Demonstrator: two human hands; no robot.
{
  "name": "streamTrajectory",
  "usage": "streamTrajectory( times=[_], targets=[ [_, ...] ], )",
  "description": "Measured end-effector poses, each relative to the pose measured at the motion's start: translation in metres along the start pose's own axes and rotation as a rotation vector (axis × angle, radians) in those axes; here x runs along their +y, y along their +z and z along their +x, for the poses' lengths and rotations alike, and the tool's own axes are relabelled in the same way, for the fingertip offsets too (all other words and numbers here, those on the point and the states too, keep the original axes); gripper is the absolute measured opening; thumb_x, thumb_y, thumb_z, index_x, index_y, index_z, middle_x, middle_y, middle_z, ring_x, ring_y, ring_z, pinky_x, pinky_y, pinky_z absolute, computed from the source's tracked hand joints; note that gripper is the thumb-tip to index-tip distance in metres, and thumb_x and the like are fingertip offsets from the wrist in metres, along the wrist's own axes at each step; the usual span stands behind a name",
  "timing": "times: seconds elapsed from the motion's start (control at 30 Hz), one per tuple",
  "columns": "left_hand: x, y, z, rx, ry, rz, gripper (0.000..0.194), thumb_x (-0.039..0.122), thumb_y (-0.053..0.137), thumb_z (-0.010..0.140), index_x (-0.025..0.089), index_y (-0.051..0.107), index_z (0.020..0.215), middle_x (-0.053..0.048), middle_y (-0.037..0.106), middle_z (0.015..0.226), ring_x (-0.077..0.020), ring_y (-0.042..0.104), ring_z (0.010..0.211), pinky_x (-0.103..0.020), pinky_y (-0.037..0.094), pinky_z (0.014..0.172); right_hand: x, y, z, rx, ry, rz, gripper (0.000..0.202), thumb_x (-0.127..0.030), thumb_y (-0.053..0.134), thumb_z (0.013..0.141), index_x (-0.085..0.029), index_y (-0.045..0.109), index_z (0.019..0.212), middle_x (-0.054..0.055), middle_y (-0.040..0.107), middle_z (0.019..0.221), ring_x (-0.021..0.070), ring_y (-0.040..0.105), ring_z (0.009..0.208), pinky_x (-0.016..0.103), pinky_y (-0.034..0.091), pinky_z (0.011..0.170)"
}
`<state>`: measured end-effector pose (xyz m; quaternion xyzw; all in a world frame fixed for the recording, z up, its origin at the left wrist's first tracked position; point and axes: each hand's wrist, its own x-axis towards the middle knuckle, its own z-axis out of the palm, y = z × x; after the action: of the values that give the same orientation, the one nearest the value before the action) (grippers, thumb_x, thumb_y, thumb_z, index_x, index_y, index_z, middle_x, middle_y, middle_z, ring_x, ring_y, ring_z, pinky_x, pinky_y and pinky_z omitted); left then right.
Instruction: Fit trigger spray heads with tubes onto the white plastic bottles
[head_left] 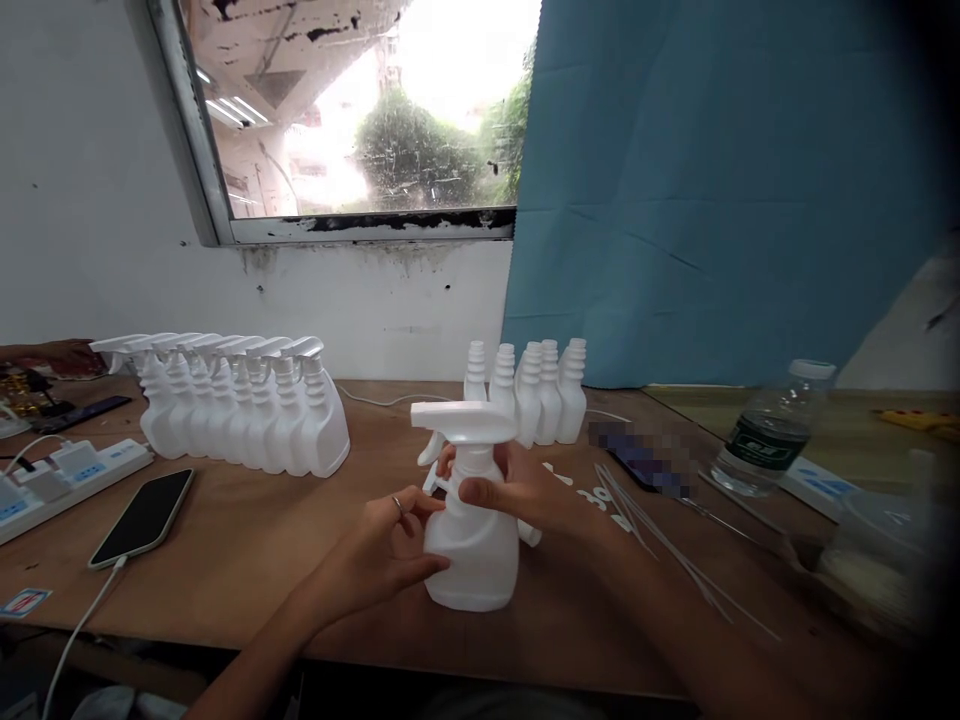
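Note:
A white spray bottle (474, 560) stands upright near the table's front edge, its trigger head on top and the nozzle pointing left. My left hand (394, 545), with a ring on one finger, holds the bottle's left side between thumb and fingers. Around the neck, just under the trigger head, my right hand (529, 490) is closed with its thumb across the front. Behind this bottle, several white bottles without spray heads (530, 395) stand together. Partly hidden by my right hand, small white parts (592, 497) lie on the table beside thin white tubes (660, 550).
Several white bottles with trigger heads (244, 410) stand in a row at left. A phone (142, 518) on a cable and a power strip (71, 480) lie nearer. At right are a water bottle (772, 430) and a clear container (877, 550). Another person's hand (64, 352) shows far left.

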<state>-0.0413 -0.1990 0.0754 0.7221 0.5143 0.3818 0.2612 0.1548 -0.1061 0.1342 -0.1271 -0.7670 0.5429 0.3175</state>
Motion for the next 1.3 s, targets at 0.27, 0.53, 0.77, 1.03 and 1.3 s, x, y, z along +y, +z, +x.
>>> streamTrajectory(
  times=[0.27, 0.53, 0.77, 1.03, 1.3],
  targets=[
    [-0.061, -0.061, 0.016, 0.422, 0.009, 0.646, 0.029, 0.035, 0.066, 0.078, 0.019, 0.059, 0.101, -0.01, 0.063, 0.106, -0.0314, 0.059, 0.102, -0.044, 0.047, 0.087, 0.029, -0.023, -0.056, 0.353, 0.055, -0.153, 0.051, -0.045, 0.063, 0.089, -0.028, 0.047, 0.134, 0.008, 0.059, 0.12, 0.0213, 0.061, 0.104, 0.038, 0.05, 0.09],
    [-0.079, -0.085, 0.042, 0.56, -0.04, 1.155, 0.028, 0.034, 0.06, 0.081, 0.013, 0.068, 0.098, -0.02, 0.054, 0.122, -0.0405, 0.044, 0.116, -0.052, 0.039, 0.087, 0.065, -0.049, -0.104, 0.575, 0.107, -0.509, 0.029, -0.049, 0.06, 0.088, -0.024, 0.065, 0.102, 0.008, 0.066, 0.108, 0.0243, 0.064, 0.097, 0.039, 0.052, 0.087],
    [-0.085, -0.084, 0.045, 0.602, -0.074, 1.212, 0.03, 0.039, 0.056, 0.084, 0.013, 0.064, 0.098, -0.02, 0.051, 0.128, -0.0403, 0.041, 0.118, -0.05, 0.036, 0.086, 0.091, -0.096, -0.132, 0.678, 0.075, -1.08, 0.027, -0.04, 0.048, 0.092, -0.022, 0.066, 0.082, 0.01, 0.068, 0.094, 0.0265, 0.063, 0.091, 0.04, 0.05, 0.083],
    [-0.075, -0.066, 0.048, 0.709, 0.087, 1.061, 0.026, 0.039, 0.055, 0.089, 0.015, 0.058, 0.096, -0.019, 0.054, 0.119, -0.0363, 0.049, 0.109, -0.048, 0.039, 0.087, 0.113, -0.112, -0.146, 0.592, 0.211, -1.446, 0.029, -0.034, 0.045, 0.087, -0.022, 0.071, 0.082, 0.013, 0.068, 0.109, 0.0333, 0.058, 0.104, 0.051, 0.045, 0.086],
    [-0.059, -0.008, 0.068, 0.1, 0.331, 0.647, 0.031, 0.023, 0.055, 0.089, 0.018, 0.052, 0.12, -0.013, 0.055, 0.124, -0.0273, 0.052, 0.115, -0.043, 0.045, 0.098, 0.124, -0.129, -0.159, 0.502, 0.327, -1.587, 0.037, -0.02, 0.044, 0.079, -0.028, 0.077, 0.094, 0.01, 0.067, 0.12, 0.0351, 0.055, 0.114, 0.053, 0.044, 0.086]
  ],
)
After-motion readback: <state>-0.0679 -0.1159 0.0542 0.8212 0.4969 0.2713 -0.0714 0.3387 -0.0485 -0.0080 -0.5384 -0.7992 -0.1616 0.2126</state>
